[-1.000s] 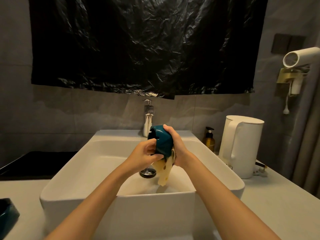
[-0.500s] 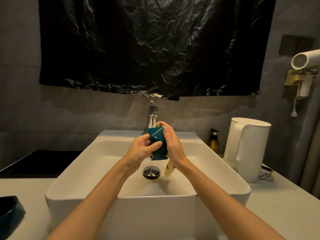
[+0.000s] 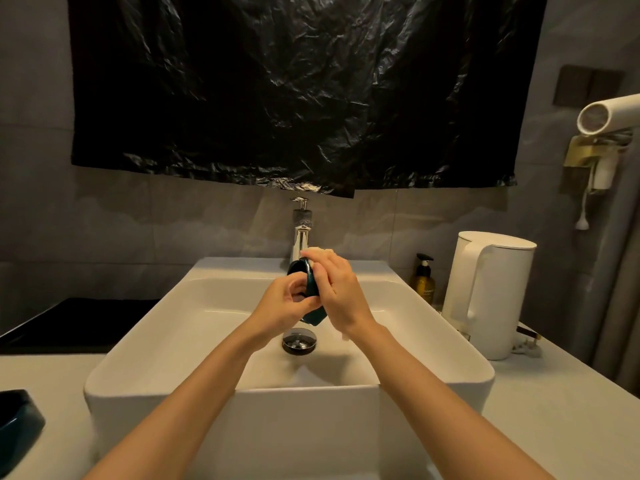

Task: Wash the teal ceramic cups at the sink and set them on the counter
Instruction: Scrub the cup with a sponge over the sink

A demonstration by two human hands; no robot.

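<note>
A teal ceramic cup [image 3: 310, 287] is held over the white sink basin [image 3: 145, 327], between both hands and mostly covered by them. My left hand [image 3: 284, 304] grips the cup from the left with curled fingers. My right hand [image 3: 337, 294] presses a pale yellow cloth [image 3: 320, 251] against the cup's right side; the cloth shows above the fingers and a scrap below the wrist. A second teal cup [image 3: 17, 415] sits on the counter at the far left edge, cut off by the frame.
A chrome faucet [image 3: 300, 233] stands behind the hands, and the drain plug [image 3: 299, 341] lies below them. To the right stand a white kettle [image 3: 488, 292] and an amber pump bottle [image 3: 423, 280]. A dark tray [image 3: 69, 323] lies at left. Black plastic covers the wall.
The cup has turned in my hands and now shows less of itself. The cloth that hung below the cup has moved up over its top. The view has shifted slightly.
</note>
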